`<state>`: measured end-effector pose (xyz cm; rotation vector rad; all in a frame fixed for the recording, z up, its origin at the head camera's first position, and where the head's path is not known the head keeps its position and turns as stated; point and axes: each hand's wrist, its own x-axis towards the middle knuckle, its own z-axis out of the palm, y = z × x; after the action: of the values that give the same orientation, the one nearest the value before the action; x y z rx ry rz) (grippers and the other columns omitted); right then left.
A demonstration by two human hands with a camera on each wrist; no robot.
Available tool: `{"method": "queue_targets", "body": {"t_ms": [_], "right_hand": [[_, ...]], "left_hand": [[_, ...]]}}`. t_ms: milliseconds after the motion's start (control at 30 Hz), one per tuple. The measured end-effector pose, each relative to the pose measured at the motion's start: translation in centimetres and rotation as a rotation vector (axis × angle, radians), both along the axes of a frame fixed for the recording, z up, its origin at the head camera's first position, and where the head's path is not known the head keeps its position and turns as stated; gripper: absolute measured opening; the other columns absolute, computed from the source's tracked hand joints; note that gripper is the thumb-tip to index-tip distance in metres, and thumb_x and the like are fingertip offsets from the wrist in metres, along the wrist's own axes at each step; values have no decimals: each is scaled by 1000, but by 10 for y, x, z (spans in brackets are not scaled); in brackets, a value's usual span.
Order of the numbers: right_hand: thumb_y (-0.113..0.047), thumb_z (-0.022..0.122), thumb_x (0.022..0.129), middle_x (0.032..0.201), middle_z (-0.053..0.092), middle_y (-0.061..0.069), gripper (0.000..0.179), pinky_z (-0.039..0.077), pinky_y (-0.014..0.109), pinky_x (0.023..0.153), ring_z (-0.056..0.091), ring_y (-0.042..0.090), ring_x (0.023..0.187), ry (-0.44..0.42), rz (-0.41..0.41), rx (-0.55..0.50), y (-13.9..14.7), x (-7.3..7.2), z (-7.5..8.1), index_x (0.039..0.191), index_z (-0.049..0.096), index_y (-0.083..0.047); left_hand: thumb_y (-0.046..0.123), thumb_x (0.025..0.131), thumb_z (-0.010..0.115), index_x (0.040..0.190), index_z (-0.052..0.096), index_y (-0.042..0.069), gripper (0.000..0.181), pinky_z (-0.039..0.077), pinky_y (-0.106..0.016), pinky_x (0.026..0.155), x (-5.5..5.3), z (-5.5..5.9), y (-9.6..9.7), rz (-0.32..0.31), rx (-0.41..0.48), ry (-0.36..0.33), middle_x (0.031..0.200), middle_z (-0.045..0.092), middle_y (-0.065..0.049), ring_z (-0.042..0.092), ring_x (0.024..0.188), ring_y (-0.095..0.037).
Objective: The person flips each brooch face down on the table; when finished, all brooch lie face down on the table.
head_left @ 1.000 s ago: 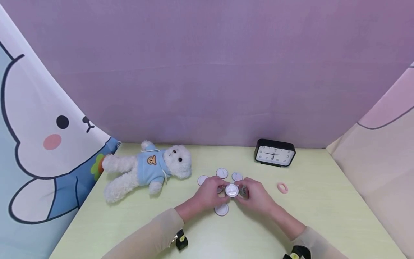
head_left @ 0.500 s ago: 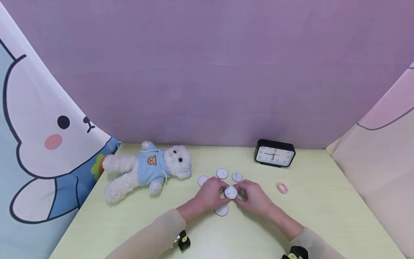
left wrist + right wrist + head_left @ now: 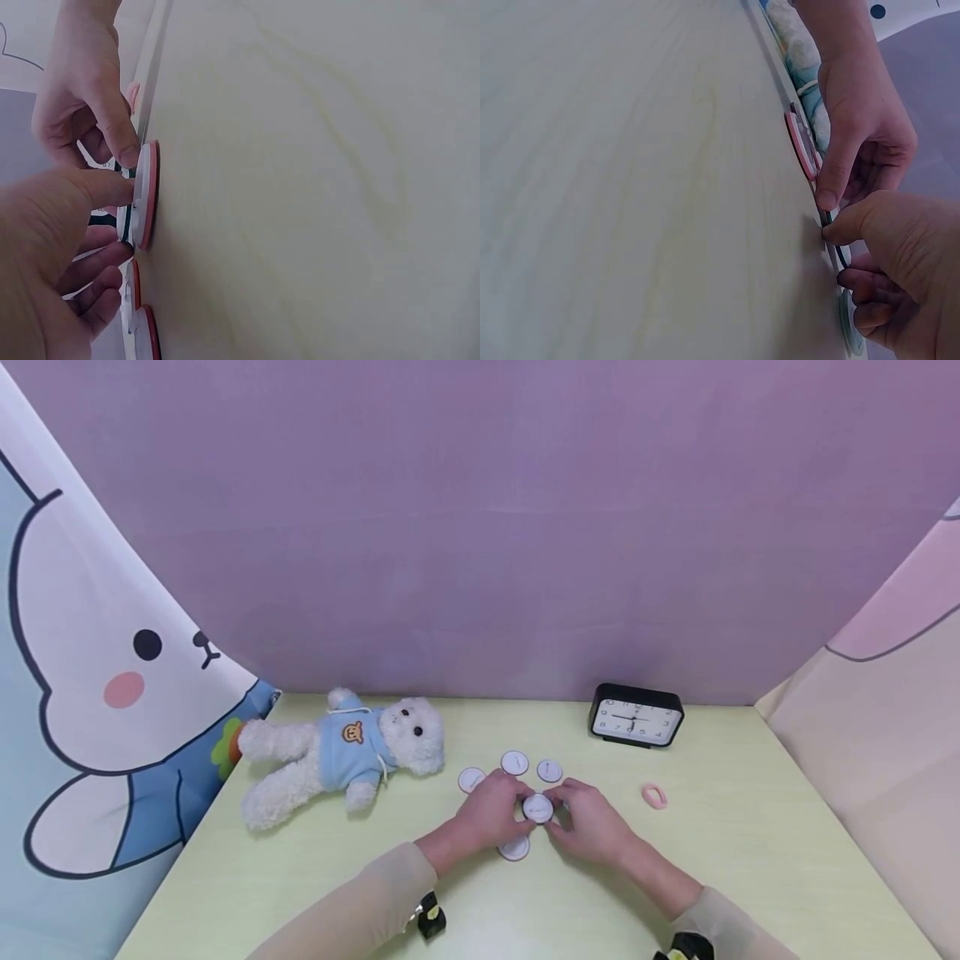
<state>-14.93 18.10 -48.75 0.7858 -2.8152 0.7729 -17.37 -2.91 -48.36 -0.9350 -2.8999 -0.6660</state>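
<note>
Between both hands, at the middle of the desk, is a white round disc (image 3: pixel 537 808) with a dark rim. My left hand (image 3: pixel 487 812) pinches its left side with thumb and fingers; my right hand (image 3: pixel 594 828) pinches the right side. The disc lies low, close over the desk top. Similar discs surround it: one at the back (image 3: pixel 514 763), one at the back right (image 3: pixel 550 770), one on the left (image 3: pixel 471 779) partly covered by the left hand. A red-rimmed disc (image 3: pixel 148 199) lies in front, and a green-rimmed disc (image 3: pixel 850 322) shows below the right hand's fingers.
A white plush bear (image 3: pixel 352 747) in a blue hoodie lies at the back left. A black alarm clock (image 3: pixel 637 717) stands at the back right, with a pink ring-shaped band (image 3: pixel 655 795) in front of it. A purple backdrop (image 3: pixel 495 543) rises behind the desk.
The pinched disc has come slightly toward the front and looks lower and flatter. Both hands have moved a little with it. The other discs, bear and clock stay put.
</note>
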Motion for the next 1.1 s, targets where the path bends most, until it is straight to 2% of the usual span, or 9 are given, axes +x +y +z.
{"method": "queue_targets", "body": {"t_ms": [167,333,467,567,667,767,833,1033,1100], "right_hand": [[-10,84,84,97,70,1,35,61,32,83,65,13,88,-16,9,3,3,-1,5,117,76,-2],[-8,83,85,100,70,6,38,61,32,81,66,15,84,-19,-43,-11,18,-8,18,121,74,0],[-11,84,87,103,71,8,36,56,30,70,64,16,79,-26,-90,4,34,-10,26,121,74,-2],[-13,85,85,106,73,9,37,54,34,64,69,20,85,-31,-112,21,44,-10,27,120,75,-5],[-14,87,82,106,74,8,39,57,41,68,72,23,89,-40,-114,38,51,-9,24,119,75,-5],[-12,88,80,105,74,6,42,60,45,81,72,22,95,-49,-90,54,54,-8,18,118,75,-4],[-11,88,79,106,74,5,42,60,39,84,70,17,91,-63,-81,54,55,-7,15,119,75,-3],[-8,88,80,101,71,3,43,46,21,60,48,0,61,-122,-76,-19,56,-4,13,121,75,-5],[-7,88,80,96,68,1,44,44,20,57,46,-2,61,-140,-76,-43,56,-4,13,122,75,-6]], "left_hand": [[32,83,90,111,83,15,34,56,-29,93,-2,3,1,-8,-23,13,101,82,4,68,100,-17],[34,84,89,117,81,11,41,55,-33,103,-4,10,5,-12,-34,12,109,82,0,71,106,-19],[34,85,87,121,80,12,42,57,-30,100,-7,13,17,-9,-36,-2,113,81,0,70,108,-20],[35,85,88,123,79,14,44,58,-27,96,-8,13,28,-15,-39,3,115,81,2,68,107,-19],[36,86,87,124,79,15,45,57,-26,95,-9,11,38,-11,-50,4,114,81,3,68,104,-18],[38,85,88,124,79,16,45,57,-27,92,-10,8,45,19,-75,-21,110,81,3,67,100,-17],[39,84,88,122,79,17,45,56,-27,91,-10,7,48,41,-98,-34,108,81,4,66,98,-16],[36,87,88,119,81,21,36,54,-29,94,-9,5,55,63,-117,-23,109,82,8,67,99,-14],[35,88,87,118,81,21,34,54,-29,94,-9,5,57,64,-102,-19,108,82,9,67,98,-14]]}}
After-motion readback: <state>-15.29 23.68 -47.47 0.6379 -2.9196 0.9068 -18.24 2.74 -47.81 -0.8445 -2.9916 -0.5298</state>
